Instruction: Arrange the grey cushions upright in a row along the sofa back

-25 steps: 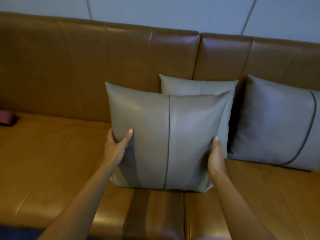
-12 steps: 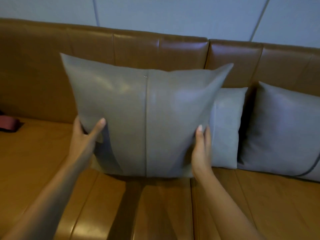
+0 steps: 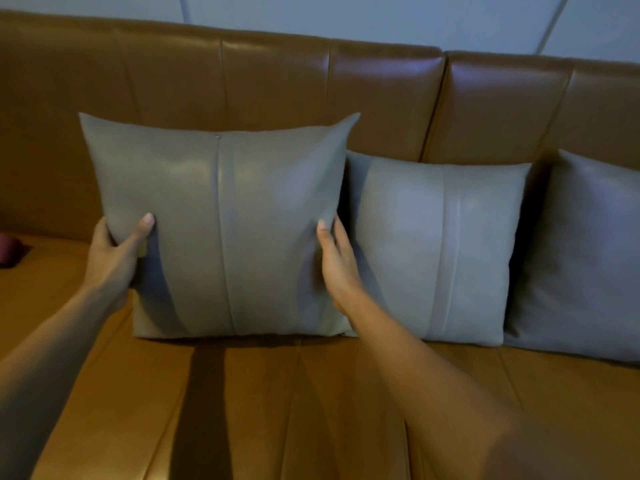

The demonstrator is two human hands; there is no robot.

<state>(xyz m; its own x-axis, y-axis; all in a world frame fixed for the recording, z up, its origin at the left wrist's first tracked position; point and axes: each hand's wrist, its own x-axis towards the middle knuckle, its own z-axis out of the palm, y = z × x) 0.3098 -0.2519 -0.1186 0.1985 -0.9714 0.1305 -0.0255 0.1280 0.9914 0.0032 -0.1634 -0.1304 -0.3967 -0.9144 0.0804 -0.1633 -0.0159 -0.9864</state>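
Note:
A grey cushion [image 3: 225, 230] with a centre seam stands upright against the brown sofa back [image 3: 277, 84], its lower edge on the seat. My left hand [image 3: 110, 258] grips its left edge, thumb on the front. My right hand [image 3: 337, 265] holds its right edge, fingers partly tucked behind it. A second grey cushion [image 3: 436, 251] leans upright just to the right, touching the first. A third, darker grey cushion [image 3: 581, 258] stands further right, cut off by the frame edge.
The tan leather seat [image 3: 242, 410] stretches toward me and off to the left. A small dark red object [image 3: 8, 251] lies on the seat at the far left edge. A pale wall [image 3: 346, 15] rises behind the sofa.
I lifted the cushion off the seat, carried it left and back, and set it down against the sofa back beside the second cushion. Both hands stayed on its edges.

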